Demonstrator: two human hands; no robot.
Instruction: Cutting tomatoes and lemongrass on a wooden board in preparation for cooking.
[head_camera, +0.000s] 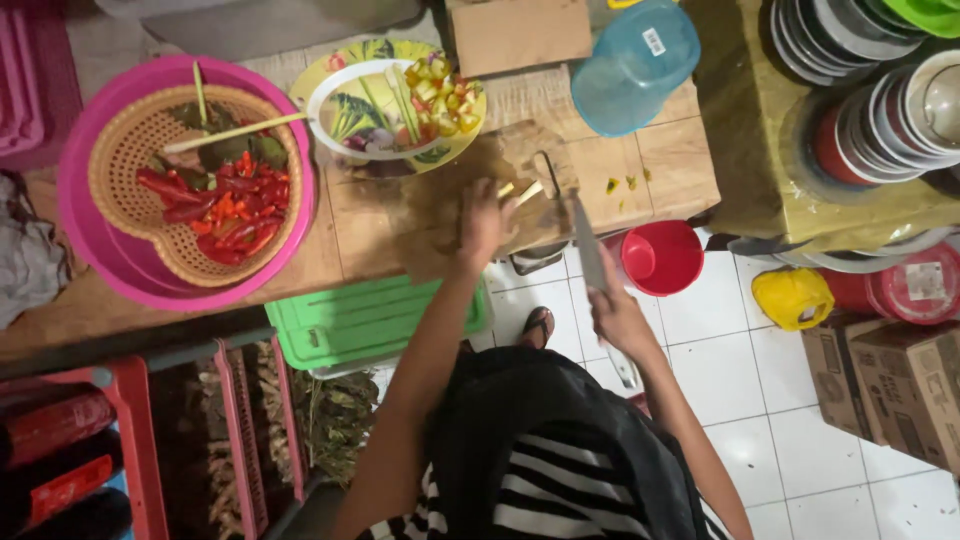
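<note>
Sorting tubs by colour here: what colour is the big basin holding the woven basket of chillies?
Pink: the basin, seen from the head view.

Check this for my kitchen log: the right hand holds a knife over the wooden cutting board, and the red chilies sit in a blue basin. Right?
Not quite. In the head view the red chilies sit in a tan basket inside a pink basin, not blue. The right hand does hold the knife by the cutting board.

Bare arms with no sleeves showing; a black top (540, 420) over a black-and-white striped cloth (545, 500); a dark sandal (537, 325) on one foot
</note>
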